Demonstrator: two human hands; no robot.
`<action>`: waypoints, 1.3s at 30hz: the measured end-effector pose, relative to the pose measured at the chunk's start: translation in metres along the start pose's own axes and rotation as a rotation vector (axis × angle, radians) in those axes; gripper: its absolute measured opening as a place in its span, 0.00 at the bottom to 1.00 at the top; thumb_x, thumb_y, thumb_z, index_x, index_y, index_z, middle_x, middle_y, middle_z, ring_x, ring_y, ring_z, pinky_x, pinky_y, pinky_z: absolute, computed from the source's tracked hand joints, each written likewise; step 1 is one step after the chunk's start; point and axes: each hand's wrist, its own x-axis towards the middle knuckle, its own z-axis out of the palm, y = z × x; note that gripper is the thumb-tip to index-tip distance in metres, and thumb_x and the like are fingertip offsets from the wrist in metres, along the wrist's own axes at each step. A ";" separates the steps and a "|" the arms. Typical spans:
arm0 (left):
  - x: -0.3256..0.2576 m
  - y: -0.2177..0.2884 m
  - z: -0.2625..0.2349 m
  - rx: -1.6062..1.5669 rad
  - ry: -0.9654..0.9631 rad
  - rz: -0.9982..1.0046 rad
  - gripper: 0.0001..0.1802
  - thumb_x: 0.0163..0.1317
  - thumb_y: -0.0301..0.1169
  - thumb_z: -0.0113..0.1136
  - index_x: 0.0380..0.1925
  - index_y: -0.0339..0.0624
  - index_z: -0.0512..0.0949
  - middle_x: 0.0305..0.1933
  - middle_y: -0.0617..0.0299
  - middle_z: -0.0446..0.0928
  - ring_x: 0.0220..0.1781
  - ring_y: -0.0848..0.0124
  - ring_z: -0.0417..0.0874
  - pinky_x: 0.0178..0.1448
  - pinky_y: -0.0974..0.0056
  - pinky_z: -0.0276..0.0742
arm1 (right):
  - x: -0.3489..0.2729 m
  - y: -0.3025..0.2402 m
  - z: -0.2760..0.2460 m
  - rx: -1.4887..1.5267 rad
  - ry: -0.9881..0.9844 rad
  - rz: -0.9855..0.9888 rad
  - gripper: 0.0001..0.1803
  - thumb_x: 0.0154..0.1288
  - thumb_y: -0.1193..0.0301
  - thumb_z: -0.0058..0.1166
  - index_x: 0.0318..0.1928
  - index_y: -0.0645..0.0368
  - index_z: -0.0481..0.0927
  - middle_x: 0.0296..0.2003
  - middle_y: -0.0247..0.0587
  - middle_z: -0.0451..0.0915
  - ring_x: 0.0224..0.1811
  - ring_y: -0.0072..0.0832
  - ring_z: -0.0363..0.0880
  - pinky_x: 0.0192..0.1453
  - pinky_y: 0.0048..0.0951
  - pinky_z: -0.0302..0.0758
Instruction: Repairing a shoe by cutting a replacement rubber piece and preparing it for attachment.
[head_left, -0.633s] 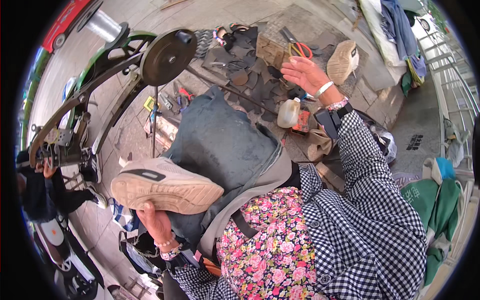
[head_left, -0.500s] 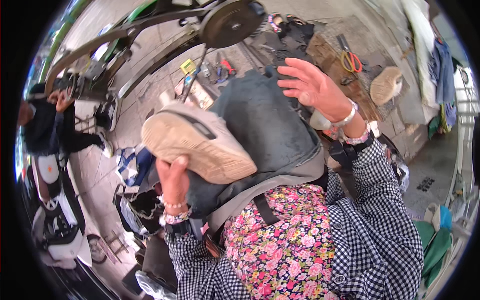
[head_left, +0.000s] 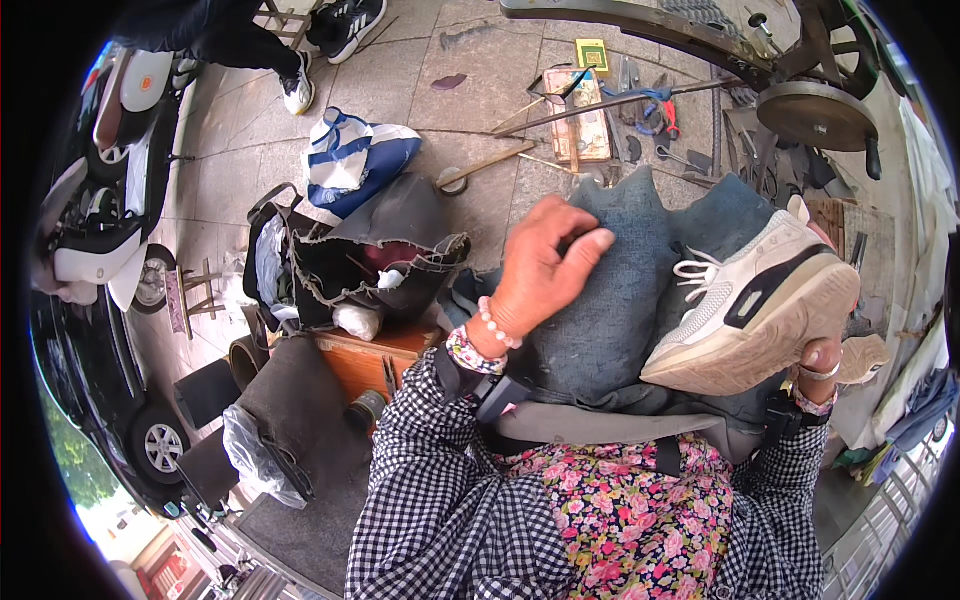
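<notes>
My right hand [head_left: 822, 358] is shut on a white and black sneaker [head_left: 760, 305] at the right of the view. It grips the shoe at the heel end, so the tan sole faces down and toward me and the laces point left. My left hand [head_left: 545, 265], with bead bracelets at the wrist, lies with bent fingers on the grey-blue cloth [head_left: 610, 320] that covers my lap, just left of the shoe. It holds nothing.
Hand tools, scissors [head_left: 655, 108] and a wooden tool box [head_left: 580, 125] lie on the paving ahead, under a machine arm with a metal wheel [head_left: 815, 115]. To the left are a dark open bag [head_left: 370, 250], a blue-white bag [head_left: 350, 160], a scooter [head_left: 110, 200] and another person's feet [head_left: 300, 90].
The sneaker has passed from my left hand to my right hand and turned sole-down. My left hand has come down onto the cloth. The view has swung left.
</notes>
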 end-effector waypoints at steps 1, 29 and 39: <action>-0.008 -0.025 -0.001 -0.007 0.042 -0.155 0.10 0.54 0.30 0.59 0.31 0.33 0.75 0.24 0.60 0.73 0.30 0.73 0.75 0.35 0.68 0.70 | -0.015 0.002 -0.004 0.000 0.021 0.014 0.49 0.44 0.54 0.62 0.61 0.66 0.54 0.54 0.45 0.67 0.55 0.32 0.68 0.59 0.32 0.64; 0.032 -0.308 0.016 -0.581 0.655 -1.269 0.28 0.51 0.29 0.57 0.54 0.50 0.65 0.55 0.56 0.65 0.55 0.57 0.64 0.50 0.46 0.66 | -0.225 0.026 -0.071 0.078 0.662 -0.007 0.37 0.58 0.52 0.49 0.57 0.71 0.60 0.53 0.50 0.69 0.50 0.37 0.72 0.55 0.35 0.68; 0.020 -0.286 -0.011 -0.527 0.807 -0.898 0.17 0.49 0.15 0.45 0.41 0.41 0.62 0.25 0.55 0.71 0.19 0.63 0.76 0.19 0.63 0.73 | -0.020 0.000 0.026 -0.147 0.293 0.081 0.65 0.29 0.50 0.71 0.64 0.66 0.46 0.58 0.45 0.62 0.59 0.31 0.64 0.62 0.34 0.61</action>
